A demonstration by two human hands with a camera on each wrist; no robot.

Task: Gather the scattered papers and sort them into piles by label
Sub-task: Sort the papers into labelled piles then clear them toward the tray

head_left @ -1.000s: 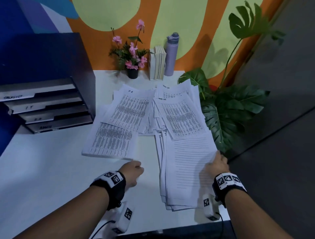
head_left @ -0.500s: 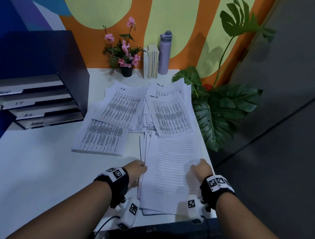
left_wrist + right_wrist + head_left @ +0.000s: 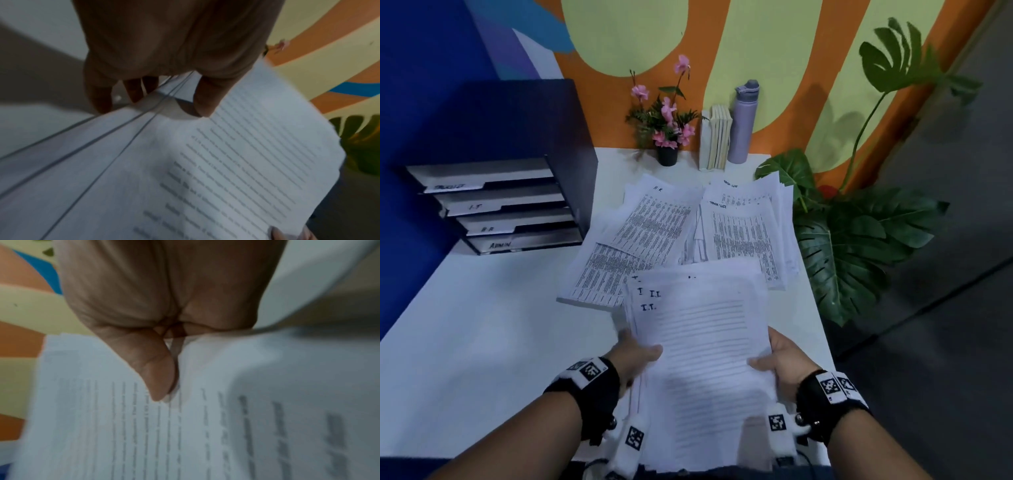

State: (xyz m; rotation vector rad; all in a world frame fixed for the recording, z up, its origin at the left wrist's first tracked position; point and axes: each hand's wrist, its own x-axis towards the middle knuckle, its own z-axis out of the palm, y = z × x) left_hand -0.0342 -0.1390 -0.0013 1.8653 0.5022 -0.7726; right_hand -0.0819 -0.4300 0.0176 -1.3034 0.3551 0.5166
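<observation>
Gripping I.T. stack (image 3: pixel 705 346), left hand (image 3: pixel 635 356), right hand (image 3: pixel 780 359)

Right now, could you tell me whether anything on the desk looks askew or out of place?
Yes: the stack that both hands hold is uneven, its sheets fanned so several I.T. labels show. The papers behind lie overlapped at different angles.

Both hands, earlier resting on the I.T. stack (image 3: pixel 702 329), now grip its sides, lifted.
</observation>
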